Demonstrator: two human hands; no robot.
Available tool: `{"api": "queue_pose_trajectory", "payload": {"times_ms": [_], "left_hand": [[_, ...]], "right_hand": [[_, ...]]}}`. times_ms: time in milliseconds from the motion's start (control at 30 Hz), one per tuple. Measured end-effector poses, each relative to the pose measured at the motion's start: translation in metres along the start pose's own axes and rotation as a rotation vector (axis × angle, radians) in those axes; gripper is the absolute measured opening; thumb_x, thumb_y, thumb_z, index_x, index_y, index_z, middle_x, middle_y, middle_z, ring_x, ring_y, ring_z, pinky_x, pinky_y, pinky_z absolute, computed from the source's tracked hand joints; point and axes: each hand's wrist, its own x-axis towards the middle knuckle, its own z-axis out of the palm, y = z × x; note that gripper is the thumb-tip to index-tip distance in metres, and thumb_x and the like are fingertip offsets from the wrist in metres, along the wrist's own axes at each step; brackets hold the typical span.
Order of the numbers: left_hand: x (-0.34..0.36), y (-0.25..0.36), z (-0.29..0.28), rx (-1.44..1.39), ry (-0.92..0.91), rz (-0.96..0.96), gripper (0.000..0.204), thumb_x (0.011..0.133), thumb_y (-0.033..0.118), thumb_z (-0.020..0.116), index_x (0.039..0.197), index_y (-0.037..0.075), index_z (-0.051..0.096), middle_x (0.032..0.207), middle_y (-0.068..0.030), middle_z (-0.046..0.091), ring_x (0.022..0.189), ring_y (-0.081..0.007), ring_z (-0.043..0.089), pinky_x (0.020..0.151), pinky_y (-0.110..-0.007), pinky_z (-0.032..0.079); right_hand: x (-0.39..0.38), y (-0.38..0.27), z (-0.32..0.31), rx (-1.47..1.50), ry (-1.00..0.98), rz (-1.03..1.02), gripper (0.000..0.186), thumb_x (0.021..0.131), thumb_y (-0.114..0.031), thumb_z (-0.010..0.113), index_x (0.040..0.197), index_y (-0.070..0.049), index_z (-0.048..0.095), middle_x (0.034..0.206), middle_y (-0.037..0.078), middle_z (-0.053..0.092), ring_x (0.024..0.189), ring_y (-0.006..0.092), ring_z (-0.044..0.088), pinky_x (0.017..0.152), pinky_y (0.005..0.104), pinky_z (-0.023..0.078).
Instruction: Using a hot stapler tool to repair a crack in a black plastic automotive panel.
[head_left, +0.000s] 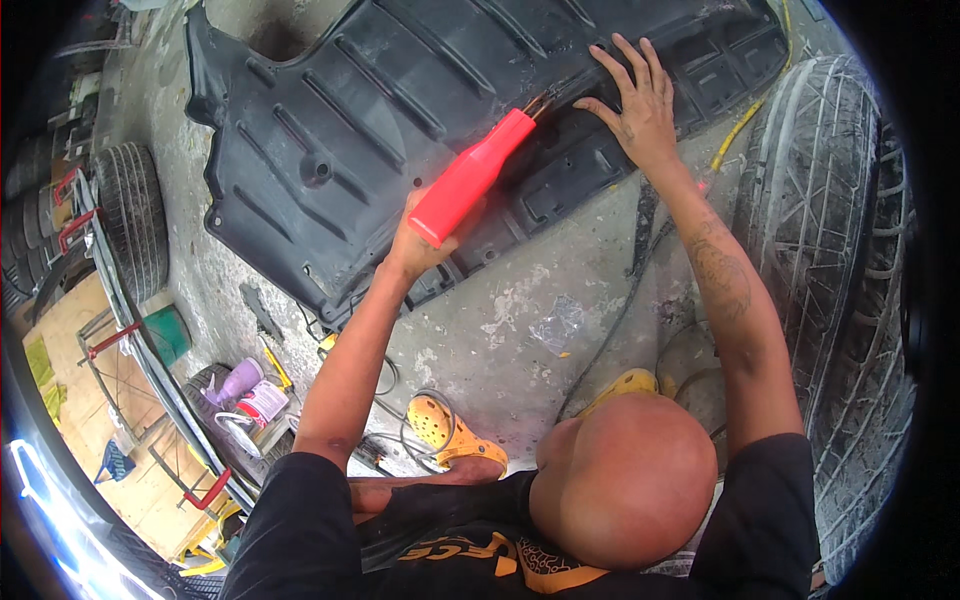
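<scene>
Head view: bright red tool [470,182] over a big black panel [390,115]
Tool's smooth and tapered, with thin coppery prongs [537,106] right by the panel, left hand [408,242] wrapped around it. Right hand [642,108] is splayed out on the panel, which is ribbed, kinda scuffed, and lying on the grimy floor [500,310].

A grey concrete floor [490,345], patched with pale stains, carries a large black ribbed panel [375,135] across the upper middle. Below centre lie a crumpled clear plastic scrap [560,326] and a dark cable [616,312]; a dark flat scrap [259,311] lies left of centre, and a treaded tyre [132,215] stands at upper left.
</scene>
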Motion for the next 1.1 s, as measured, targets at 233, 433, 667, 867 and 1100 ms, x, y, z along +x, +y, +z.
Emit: {"api": "queue_pose_trajectory", "payload": {"times_ms": [233, 433, 667, 867, 1100], "left_hand": [[-0.001, 0.000, -0.001, 0.055, -0.039, -0.028, 0.016, 0.090, 0.010, 0.072, 0.103, 0.002, 0.068, 0.075, -0.0158, 0.063, 0.062, -0.0280, 0.057, 0.061, -0.036, 0.046], [-0.007, -0.015, -0.001, 0.104, -0.036, 0.025, 0.018, 0.090, 0.011, 0.073, 0.105, 0.002, 0.067, 0.080, -0.0165, 0.064, 0.066, -0.0291, 0.059, 0.064, -0.037, 0.047], [-0.006, -0.008, -0.002, 0.055, -0.072, -0.042, 0.017, 0.089, 0.010, 0.073, 0.103, 0.002, 0.068, 0.078, -0.0165, 0.064, 0.066, -0.0293, 0.059, 0.064, -0.037, 0.047], [-0.009, -0.017, 0.001, 0.069, -0.029, 0.032, 0.017, 0.090, 0.012, 0.073, 0.102, 0.003, 0.068, 0.078, -0.0162, 0.064, 0.065, -0.0301, 0.059, 0.063, -0.037, 0.047], [-0.011, -0.018, 0.000, 0.128, -0.029, 0.056, 0.018, 0.090, 0.014, 0.074, 0.104, 0.004, 0.068, 0.082, -0.0168, 0.066, 0.070, -0.0329, 0.062, 0.065, -0.039, 0.049]], "right_hand": [[-0.001, 0.000, -0.002, -0.019, -0.005, 0.011, 0.075, 0.084, -0.057, 0.070, 0.150, -0.032, 0.045, 0.159, -0.001, 0.035, 0.150, 0.0311, 0.025, 0.117, 0.0565, 0.028], [0.000, 0.001, -0.001, 0.001, -0.007, 0.003, 0.076, 0.085, -0.063, 0.065, 0.151, -0.035, 0.042, 0.159, 0.000, 0.034, 0.150, 0.0308, 0.023, 0.115, 0.0603, 0.029], [-0.001, 0.002, 0.001, 0.005, 0.006, -0.002, 0.077, 0.084, -0.064, 0.065, 0.151, -0.036, 0.042, 0.158, -0.001, 0.034, 0.150, 0.0305, 0.023, 0.115, 0.0609, 0.029], [0.000, 0.001, 0.000, 0.007, -0.001, -0.002, 0.077, 0.084, -0.065, 0.064, 0.152, -0.036, 0.040, 0.159, -0.001, 0.033, 0.151, 0.0301, 0.021, 0.116, 0.0612, 0.028], [0.000, 0.001, 0.000, -0.004, -0.009, 0.003, 0.077, 0.085, -0.066, 0.063, 0.152, -0.037, 0.040, 0.159, -0.001, 0.032, 0.151, 0.0296, 0.021, 0.117, 0.0602, 0.027]]}}
